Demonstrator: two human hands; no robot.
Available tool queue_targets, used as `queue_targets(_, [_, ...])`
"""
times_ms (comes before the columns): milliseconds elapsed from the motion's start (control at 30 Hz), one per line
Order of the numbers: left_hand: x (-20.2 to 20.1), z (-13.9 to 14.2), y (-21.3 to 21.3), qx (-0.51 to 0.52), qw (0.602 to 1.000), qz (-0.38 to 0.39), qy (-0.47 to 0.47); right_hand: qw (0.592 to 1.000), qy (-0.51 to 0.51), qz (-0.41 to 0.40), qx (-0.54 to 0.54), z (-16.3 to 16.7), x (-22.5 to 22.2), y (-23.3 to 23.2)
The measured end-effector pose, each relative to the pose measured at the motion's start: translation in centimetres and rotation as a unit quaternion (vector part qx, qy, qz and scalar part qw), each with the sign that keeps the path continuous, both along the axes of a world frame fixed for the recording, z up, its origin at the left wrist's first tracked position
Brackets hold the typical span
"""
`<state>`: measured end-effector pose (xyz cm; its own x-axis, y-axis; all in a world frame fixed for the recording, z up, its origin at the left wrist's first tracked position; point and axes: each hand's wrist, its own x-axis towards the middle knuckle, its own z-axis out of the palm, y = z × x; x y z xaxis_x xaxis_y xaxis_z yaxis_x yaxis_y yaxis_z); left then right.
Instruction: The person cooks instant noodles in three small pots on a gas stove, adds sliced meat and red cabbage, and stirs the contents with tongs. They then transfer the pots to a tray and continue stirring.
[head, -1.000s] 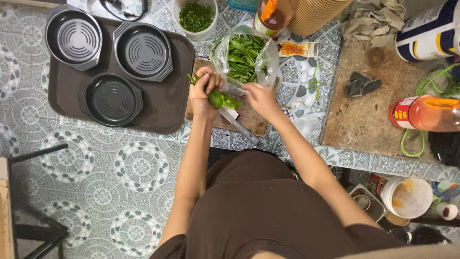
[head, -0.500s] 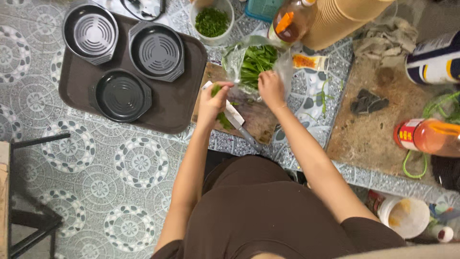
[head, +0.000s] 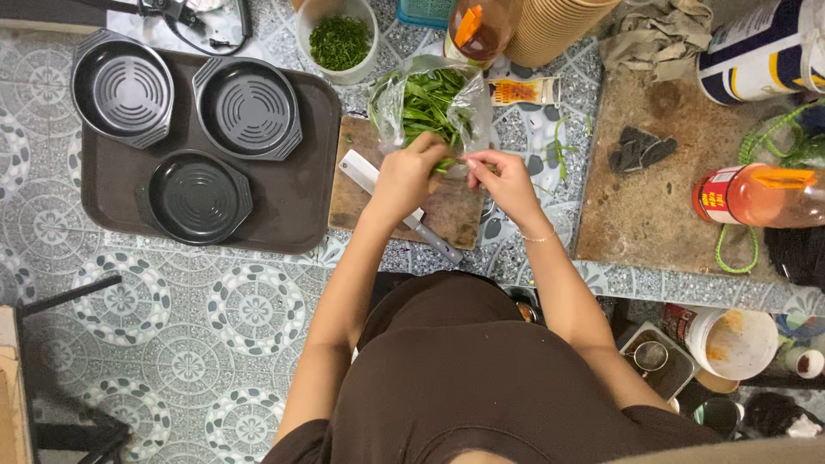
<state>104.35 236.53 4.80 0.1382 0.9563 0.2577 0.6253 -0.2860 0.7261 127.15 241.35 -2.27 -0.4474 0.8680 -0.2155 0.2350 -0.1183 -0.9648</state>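
My left hand [head: 402, 178] and my right hand [head: 501, 179] meet over a small wooden cutting board [head: 447, 222]. Both pinch green herb stems [head: 445, 163] at the mouth of a clear plastic bag of greens [head: 427, 101]. A cleaver [head: 365, 174] lies on the board, its blade at the left and its handle partly hidden under my left wrist. A white cup of chopped greens [head: 340, 41] stands beyond the board.
A brown tray [head: 292, 202] at the left holds three black round pans [head: 198, 196]. A second wooden board [head: 653, 206] lies at the right, with an orange sauce bottle [head: 756, 194] on its side. A stack of paper bowls [head: 557, 30] is behind.
Both hands have moved from the board's left part to the bag's mouth. The bunch of greens held earlier is gone from my hands, and the cleaver now lies bare.
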Motion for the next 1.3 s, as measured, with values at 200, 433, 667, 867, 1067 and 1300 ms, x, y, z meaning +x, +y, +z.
queue_targets(200, [-0.8, -1.2, -1.2, -0.058, 0.998, 0.034, -0.016, 0.997, 0.072, -0.018, 0.001, -0.4, -1.5, -0.6])
queue_targets(433, [-1.1, -2.8, -2.0, -0.061, 0.996, 0.038, -0.044, 0.998, 0.028, 0.01, 0.049, 0.2, -3.3, -1.1])
queue_targets(667, [0.6, -6.6, -1.8, -0.001, 0.985, 0.17, -0.034, 0.947, -0.065, -0.023, 0.314, -0.1, -4.2, -5.6])
queue_targets(867, [-3.9, -9.7, -1.7, -0.109, 0.869, 0.232, -0.423, 0.83, -0.469, -0.006, 0.303, -1.3, 0.1, -4.1])
queue_targets(1067, [-4.0, -9.8, -2.0, -0.159, 0.684, 0.208, -0.681, 0.856, -0.306, 0.047, 0.415, -0.8, -1.4, 0.1])
queue_targets(1300, [-3.2, -8.9, -1.8, -0.187, 0.745, 0.2, -0.608, 0.828, -0.481, 0.104, 0.267, -4.6, -10.3, 5.7])
